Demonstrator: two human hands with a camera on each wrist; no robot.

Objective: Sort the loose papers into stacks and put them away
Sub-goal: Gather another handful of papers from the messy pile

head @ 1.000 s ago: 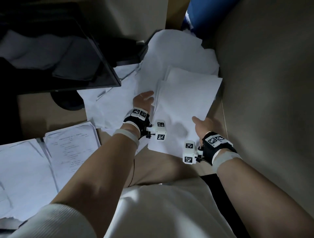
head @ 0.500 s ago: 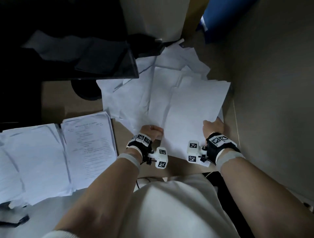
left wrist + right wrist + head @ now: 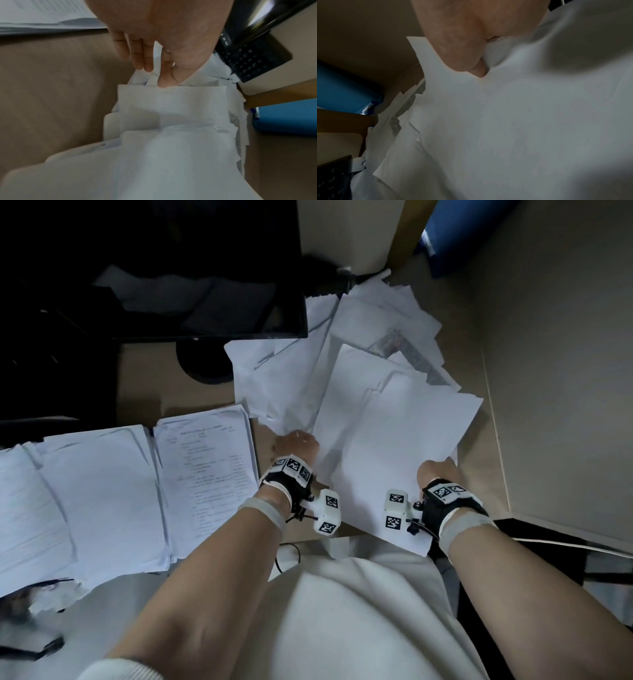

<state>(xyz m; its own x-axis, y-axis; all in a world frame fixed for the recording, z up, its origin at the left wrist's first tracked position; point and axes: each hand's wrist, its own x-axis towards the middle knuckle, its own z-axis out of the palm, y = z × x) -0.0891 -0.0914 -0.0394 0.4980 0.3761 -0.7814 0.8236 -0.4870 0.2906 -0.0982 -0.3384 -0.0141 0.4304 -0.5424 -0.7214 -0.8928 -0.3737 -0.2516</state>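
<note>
A bundle of blank white sheets (image 3: 394, 446) lies slanted at the desk's near right edge, and I hold it with both hands. My left hand (image 3: 297, 442) pinches its left edge; the left wrist view shows paper (image 3: 171, 108) caught between thumb and fingers (image 3: 142, 56). My right hand (image 3: 435, 470) grips the near right corner, thumb on top of the sheet (image 3: 522, 121). Behind the bundle sprawls a loose pile of papers (image 3: 370, 330). To the left lie sorted stacks: one with a printed top page (image 3: 205, 474) and a blank one (image 3: 96, 494).
A dark monitor (image 3: 154, 285) on a round base (image 3: 202, 364) stands at the back left, with a black keyboard (image 3: 248, 60) beneath it. A blue folder (image 3: 455, 231) leans in the far corner. A beige partition (image 3: 565, 371) closes the right side. Bare desk (image 3: 144, 385) shows beside the base.
Both hands have drawn the bundle nearer to my body. The left hand went from lying on the papers to pinching the bundle's left edge. More of the left stacks shows.
</note>
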